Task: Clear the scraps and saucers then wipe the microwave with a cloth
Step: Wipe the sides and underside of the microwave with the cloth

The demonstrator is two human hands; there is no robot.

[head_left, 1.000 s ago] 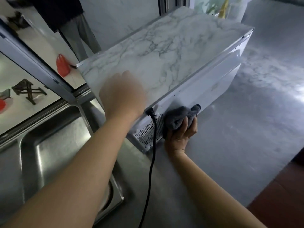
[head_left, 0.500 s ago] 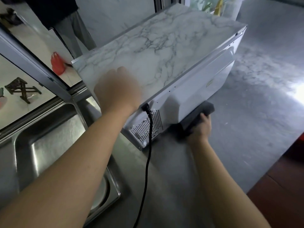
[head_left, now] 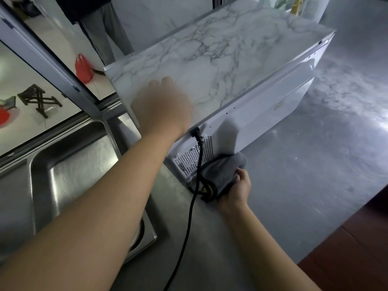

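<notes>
Nearby, power cord (head_left: 198, 164) crosses cloth (head_left: 222, 175) beside sink (head_left: 69, 164).

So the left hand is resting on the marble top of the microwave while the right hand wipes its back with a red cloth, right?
Not quite: the cloth is grey, not red, as the head view shows. The left hand does rest on the microwave top while the right hand wipes its back.

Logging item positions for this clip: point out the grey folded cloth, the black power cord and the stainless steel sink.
Grey folded cloth (head_left: 222, 171), head view: middle of its folded top.
Black power cord (head_left: 190, 208), head view: mid-length, over the counter.
Stainless steel sink (head_left: 69, 175), head view: bare basin floor.
</notes>
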